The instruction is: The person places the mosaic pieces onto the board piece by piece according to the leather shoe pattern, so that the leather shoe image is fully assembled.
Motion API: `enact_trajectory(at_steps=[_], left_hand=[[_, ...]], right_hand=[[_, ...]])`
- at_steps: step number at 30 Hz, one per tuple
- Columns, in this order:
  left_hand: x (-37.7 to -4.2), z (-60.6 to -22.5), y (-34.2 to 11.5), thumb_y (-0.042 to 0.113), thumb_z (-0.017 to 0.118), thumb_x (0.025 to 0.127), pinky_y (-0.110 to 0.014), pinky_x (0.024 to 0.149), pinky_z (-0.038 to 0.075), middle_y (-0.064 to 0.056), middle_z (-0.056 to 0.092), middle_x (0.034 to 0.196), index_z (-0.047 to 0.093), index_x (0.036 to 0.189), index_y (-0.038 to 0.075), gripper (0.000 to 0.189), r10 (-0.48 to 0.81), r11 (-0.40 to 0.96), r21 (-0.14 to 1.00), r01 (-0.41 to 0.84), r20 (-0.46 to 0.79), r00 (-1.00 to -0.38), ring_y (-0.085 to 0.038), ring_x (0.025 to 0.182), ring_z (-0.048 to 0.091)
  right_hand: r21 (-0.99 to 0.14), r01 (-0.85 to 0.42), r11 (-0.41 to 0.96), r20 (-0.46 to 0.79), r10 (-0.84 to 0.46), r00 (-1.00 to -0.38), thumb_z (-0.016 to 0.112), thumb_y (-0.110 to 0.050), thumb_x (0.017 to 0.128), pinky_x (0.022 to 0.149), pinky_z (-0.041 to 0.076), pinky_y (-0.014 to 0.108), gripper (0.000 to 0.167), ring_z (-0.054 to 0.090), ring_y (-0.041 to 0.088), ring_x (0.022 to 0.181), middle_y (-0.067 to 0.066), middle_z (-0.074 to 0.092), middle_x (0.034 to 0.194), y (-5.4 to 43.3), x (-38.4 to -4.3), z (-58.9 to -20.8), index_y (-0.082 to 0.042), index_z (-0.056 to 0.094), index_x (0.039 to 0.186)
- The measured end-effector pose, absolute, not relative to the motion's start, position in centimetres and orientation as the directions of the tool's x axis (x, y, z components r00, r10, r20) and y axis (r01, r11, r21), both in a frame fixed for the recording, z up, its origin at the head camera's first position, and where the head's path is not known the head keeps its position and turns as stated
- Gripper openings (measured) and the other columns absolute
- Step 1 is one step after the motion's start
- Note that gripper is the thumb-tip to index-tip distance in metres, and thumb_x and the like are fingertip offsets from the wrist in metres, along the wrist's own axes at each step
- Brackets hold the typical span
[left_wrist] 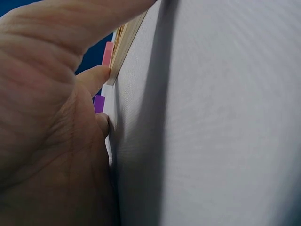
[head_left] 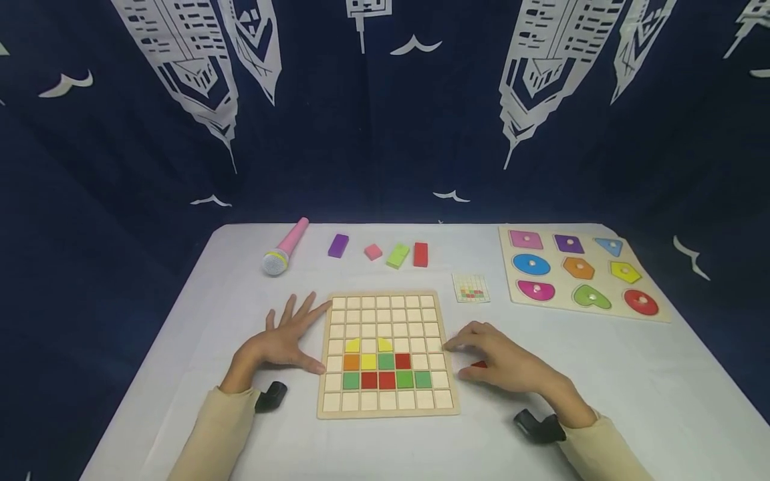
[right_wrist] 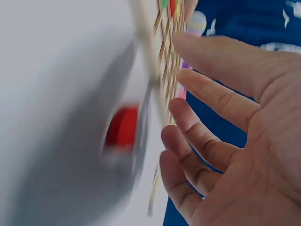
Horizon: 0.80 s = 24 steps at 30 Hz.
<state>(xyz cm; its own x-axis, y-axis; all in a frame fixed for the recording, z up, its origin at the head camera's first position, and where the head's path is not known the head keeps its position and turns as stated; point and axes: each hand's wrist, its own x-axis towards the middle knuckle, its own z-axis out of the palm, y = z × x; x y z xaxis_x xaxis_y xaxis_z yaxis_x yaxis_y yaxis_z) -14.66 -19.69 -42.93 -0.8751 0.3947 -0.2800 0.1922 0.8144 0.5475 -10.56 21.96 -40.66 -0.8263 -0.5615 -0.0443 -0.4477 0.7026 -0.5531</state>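
A wooden grid board (head_left: 388, 401) lies flat on the white table. Two rows of square tiles in orange, yellow (head_left: 368, 361), green and red (head_left: 402, 361) sit in its cells, with two round-edged yellow pieces (head_left: 385, 345) above them. My left hand (head_left: 283, 342) is spread at the board's left side, thumb tip and index fingertip right at its edge. By the right edge is my right hand (head_left: 502, 357), its fingers loosely bent and holding nothing. Beneath that hand a red piece (right_wrist: 123, 127) rests on the table, mostly hidden in the head view.
Behind the board lie a toy microphone (head_left: 285, 247), a purple block (head_left: 338, 245), a small pink block (head_left: 373, 252), a green block (head_left: 398, 256) and a red block (head_left: 420, 254). A pattern card (head_left: 471, 288) lies near the board's far right corner. Farther right is a shape puzzle (head_left: 556, 284).
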Motion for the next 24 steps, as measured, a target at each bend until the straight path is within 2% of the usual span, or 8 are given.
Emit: enact_trajectory(at_steps=[3, 6, 11, 17, 20, 24], left_hand=[[-14.6, -42.9, -19.8, 0.055, 0.092, 0.058, -0.078, 0.109, -0.013, -0.017, -0.006, 0.169, 0.018, 0.161, 0.023, 0.130, 0.395, 0.813, 0.550, 0.190, -0.281, -0.875, -0.050, 0.150, -0.018], [-14.5, -42.9, -19.8, 0.055, 0.092, 0.058, -0.078, 0.109, -0.014, -0.018, -0.006, 0.169, 0.019, 0.161, 0.023, 0.130, 0.395, 0.811, 0.553, 0.189, -0.281, -0.875, -0.050, 0.150, -0.018], [-14.5, -42.9, -19.8, 0.055, 0.092, 0.058, -0.077, 0.109, -0.014, -0.017, -0.007, 0.169, 0.018, 0.161, 0.024, 0.130, 0.396, 0.813, 0.550, 0.189, -0.285, -0.873, -0.049, 0.150, -0.019], [-14.6, -43.0, -19.7, 0.057, 0.091, 0.058, -0.076, 0.110, -0.014, -0.016, -0.007, 0.169, 0.019, 0.161, 0.025, 0.130, 0.388, 0.819, 0.543, 0.185, -0.288, -0.875, -0.048, 0.150, -0.019], [-14.7, -43.1, -19.7, 0.057, 0.091, 0.058, -0.076, 0.111, -0.014, -0.016, -0.007, 0.169, 0.018, 0.161, 0.025, 0.130, 0.387, 0.822, 0.538, 0.187, -0.287, -0.876, -0.048, 0.151, -0.019], [-14.7, -43.1, -19.7, 0.056, 0.091, 0.058, -0.077, 0.110, -0.014, -0.017, -0.006, 0.169, 0.019, 0.161, 0.024, 0.131, 0.391, 0.815, 0.547, 0.192, -0.274, -0.879, -0.049, 0.150, -0.019]], right_hand=[[-0.527, -0.383, 0.759, -0.079, -0.493, -0.867, 0.086, -0.024, 0.078, 0.100, 0.051, 0.049, 0.043, 0.057, 0.020, 0.114, -0.005, 0.065, 0.117, 23.6, -10.4, -40.9, -0.020, 0.071, 0.119], [-0.514, -0.354, 0.781, -0.086, -0.458, -0.885, 0.088, -0.023, 0.076, 0.100, 0.051, 0.052, 0.042, 0.059, 0.022, 0.113, -0.005, 0.066, 0.115, 24.7, -10.3, -41.1, -0.020, 0.072, 0.115], [-0.508, -0.382, 0.772, -0.064, -0.476, -0.877, 0.086, -0.019, 0.078, 0.097, 0.054, 0.044, 0.034, 0.060, 0.016, 0.107, -0.010, 0.066, 0.109, 25.3, -10.2, -41.5, -0.024, 0.073, 0.109], [-0.509, -0.427, 0.747, -0.035, -0.513, -0.857, 0.083, -0.013, 0.080, 0.079, 0.056, 0.025, 0.025, 0.058, 0.007, 0.085, -0.013, 0.067, 0.094, 25.0, -10.5, -41.7, -0.018, 0.074, 0.102], [-0.482, -0.437, 0.760, -0.020, -0.508, -0.861, 0.079, -0.012, 0.083, 0.077, 0.056, 0.024, 0.021, 0.059, 0.004, 0.082, -0.013, 0.070, 0.093, 24.6, -10.6, -41.5, -0.016, 0.076, 0.104], [-0.449, -0.473, 0.759, 0.025, -0.518, -0.855, 0.075, -0.008, 0.087, 0.081, 0.058, 0.032, 0.019, 0.061, 0.004, 0.084, -0.008, 0.075, 0.097, 24.1, -10.9, -41.1, -0.012, 0.077, 0.105]])
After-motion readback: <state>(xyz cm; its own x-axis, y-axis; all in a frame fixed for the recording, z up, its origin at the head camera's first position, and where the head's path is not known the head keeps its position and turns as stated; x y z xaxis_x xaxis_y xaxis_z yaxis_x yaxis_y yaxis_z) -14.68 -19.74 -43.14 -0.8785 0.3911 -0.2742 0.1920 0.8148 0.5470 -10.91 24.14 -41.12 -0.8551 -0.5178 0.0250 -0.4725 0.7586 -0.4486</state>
